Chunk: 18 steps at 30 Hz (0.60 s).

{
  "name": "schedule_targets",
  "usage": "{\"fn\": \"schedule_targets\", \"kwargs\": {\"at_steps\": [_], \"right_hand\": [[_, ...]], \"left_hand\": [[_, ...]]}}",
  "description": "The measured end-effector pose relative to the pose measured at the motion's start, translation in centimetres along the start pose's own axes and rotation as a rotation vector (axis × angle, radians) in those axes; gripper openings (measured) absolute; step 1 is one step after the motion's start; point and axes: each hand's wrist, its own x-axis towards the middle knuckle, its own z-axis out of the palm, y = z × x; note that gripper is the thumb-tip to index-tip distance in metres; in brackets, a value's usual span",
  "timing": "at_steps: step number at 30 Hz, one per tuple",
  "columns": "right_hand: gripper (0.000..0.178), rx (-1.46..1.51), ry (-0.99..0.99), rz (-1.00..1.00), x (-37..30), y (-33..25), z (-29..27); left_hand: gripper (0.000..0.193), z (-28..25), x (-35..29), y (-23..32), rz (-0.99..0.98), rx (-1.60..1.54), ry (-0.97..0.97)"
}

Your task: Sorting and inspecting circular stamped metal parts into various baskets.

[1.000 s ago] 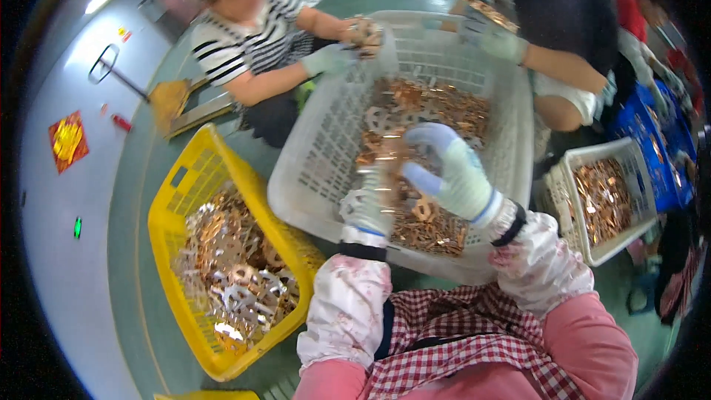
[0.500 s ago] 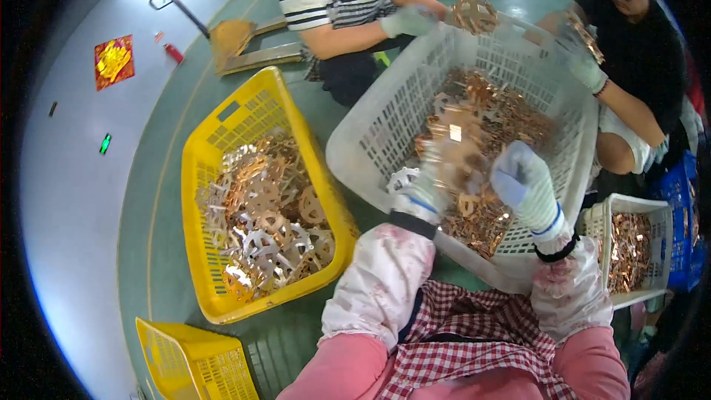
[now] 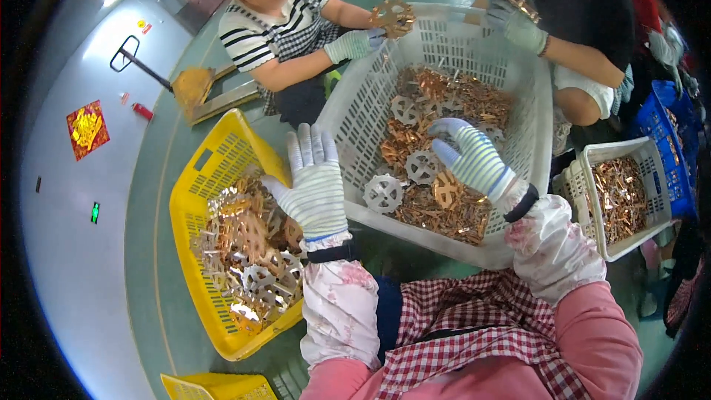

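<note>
My left hand, in a striped, pale-palmed glove, is open with fingers spread and nothing in it. It hovers over the right rim of a yellow basket heaped with flat cut-out metal plates, silver and copper-coloured. Above the large white basket, my right hand is open and empty, thumb apart from the fingers. Below it lie a silver cut-out disc, a second silver disc and a copper-coloured disc, on a bed of small copper-coloured scraps.
Across the white basket, one co-worker holds a copper-coloured disc; another grips metal pieces. At right stand a small white basket of scraps and a blue crate. A pallet truck is parked at far left; another yellow basket lies nearby.
My left hand has moved left from the white basket, where a blurred copper-coloured piece was beside it, and spread open. My right hand has opened and shifted left. The view has also shifted.
</note>
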Motion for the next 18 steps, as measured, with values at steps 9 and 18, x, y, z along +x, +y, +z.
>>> {"fn": "schedule_targets", "kwargs": {"at_steps": [9,18], "right_hand": [[0.02,-0.46,-0.182,-0.148,0.5,2.9,2.9],[0.019,-1.053,-0.809,-0.031,-4.1,13.0,0.2]], "left_hand": [[0.021,0.0,-3.3,-6.0,-0.346,1.041,-0.024],[0.02,8.4,-13.6,-15.3,-0.356,1.426,-1.208]]}}
